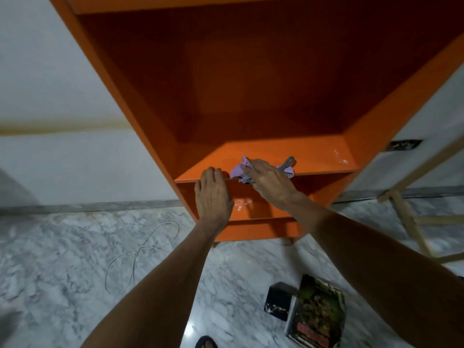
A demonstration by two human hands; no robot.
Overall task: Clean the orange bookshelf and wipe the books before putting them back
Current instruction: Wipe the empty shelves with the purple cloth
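Observation:
The orange bookshelf [256,84] stands in front of me with no books on its shelves. My right hand [270,180] presses a crumpled lilac cloth [237,169] onto the front of the middle shelf board [316,156]. My left hand [213,194] rests on the front edge of the same board, left of the cloth, fingers hooked over the lip. Two books lie on the floor at the lower right: a dark green one [317,312] and a small black one [277,301] beside it.
A marble floor [62,259] spreads below, with a loose white cable [140,254] lying left of the shelf. A wooden frame [411,222] stands at the right. White walls flank the bookshelf. A sandalled foot [206,342] shows at the bottom edge.

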